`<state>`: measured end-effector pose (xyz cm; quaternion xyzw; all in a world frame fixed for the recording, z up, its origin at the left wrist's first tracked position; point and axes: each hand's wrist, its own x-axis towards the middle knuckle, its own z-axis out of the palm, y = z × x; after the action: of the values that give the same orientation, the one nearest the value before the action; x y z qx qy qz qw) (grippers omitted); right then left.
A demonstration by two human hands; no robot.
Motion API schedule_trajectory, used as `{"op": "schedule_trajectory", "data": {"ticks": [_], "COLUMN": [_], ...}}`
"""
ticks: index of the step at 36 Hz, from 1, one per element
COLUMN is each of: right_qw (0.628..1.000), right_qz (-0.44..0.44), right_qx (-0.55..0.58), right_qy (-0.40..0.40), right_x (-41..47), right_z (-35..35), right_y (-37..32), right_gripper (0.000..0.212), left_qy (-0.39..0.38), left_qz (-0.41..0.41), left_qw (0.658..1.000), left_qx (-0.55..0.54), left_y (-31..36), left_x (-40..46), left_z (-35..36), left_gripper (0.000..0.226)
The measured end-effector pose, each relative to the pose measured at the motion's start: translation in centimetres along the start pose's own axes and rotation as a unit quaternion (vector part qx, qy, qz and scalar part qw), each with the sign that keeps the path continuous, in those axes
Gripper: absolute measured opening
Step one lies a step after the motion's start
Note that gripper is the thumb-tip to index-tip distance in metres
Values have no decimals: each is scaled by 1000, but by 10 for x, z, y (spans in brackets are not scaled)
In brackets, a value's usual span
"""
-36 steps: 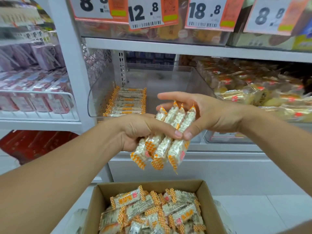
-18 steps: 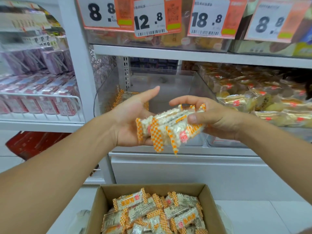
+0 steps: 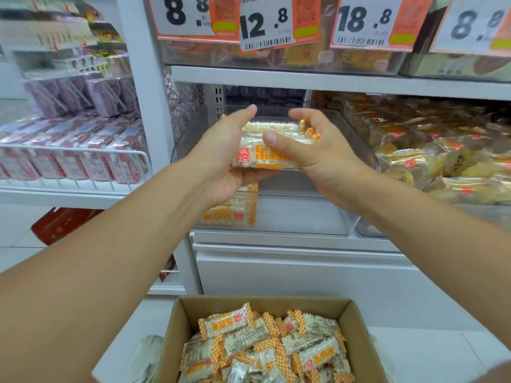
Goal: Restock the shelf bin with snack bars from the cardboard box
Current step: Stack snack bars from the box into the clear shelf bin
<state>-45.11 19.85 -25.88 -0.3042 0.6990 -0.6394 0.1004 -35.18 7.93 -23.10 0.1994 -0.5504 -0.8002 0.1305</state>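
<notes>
Both hands hold one flat bundle of snack bars (image 3: 260, 157), white puffed bars in clear wrappers with orange checkered ends. My left hand (image 3: 221, 158) cups the bundle's left end from below. My right hand (image 3: 312, 150) clamps its right end, thumb on top. The bundle hovers over the clear shelf bin (image 3: 356, 139), above its front wall. Inside the bin, a low stack of the same bars (image 3: 229, 214) lies at the left. The open cardboard box (image 3: 265, 302) sits below, holding several loose bars (image 3: 265, 346).
To the right, a neighbouring bin is full of yellow wrapped pastries (image 3: 431, 161). Pink and purple packets (image 3: 72, 158) fill a wire shelf on the left. Price tags (image 3: 265, 20) hang along the upper shelf edge. The white shelf base (image 3: 304, 272) stands behind the box.
Both hands lifted the bundle up and forward from below the bin's front edge to over the bin. The bars turned from hanging on end to lying flat and squared together.
</notes>
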Motion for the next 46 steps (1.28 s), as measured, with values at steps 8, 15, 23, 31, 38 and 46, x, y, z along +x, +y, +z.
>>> {"op": "schedule_trajectory", "data": {"ticks": [8,15,23,31,38,46], "right_qw": [990,946,893,917,818,754], "right_qz": [-11,-99,-169,-40,72,73], "right_qx": [-71,-277,-374,-369,-552,-620], "right_qy": [-124,-138,-184,-145,-144,-204], "right_x": [8,20,24,58,127,182], "right_z": [-4,-10,-13,-45,-34,-16], "right_y": [0,3,-4,13,41,94], "right_gripper": [86,83,82,66,84,92], "left_qy": [43,74,44,62,-29,-83], "left_qz": [30,110,114,101,84,6], "left_qw": [995,983,978,931,713,649], "left_qx": [85,128,170,345,695,756], "left_y": [-4,-17,-21,-8,-36,-37], "left_x": [20,29,35,43,65,74], "left_z": [-23,-25,-17,-26,-75,-78], "left_gripper": [30,24,45,69,61,42]}}
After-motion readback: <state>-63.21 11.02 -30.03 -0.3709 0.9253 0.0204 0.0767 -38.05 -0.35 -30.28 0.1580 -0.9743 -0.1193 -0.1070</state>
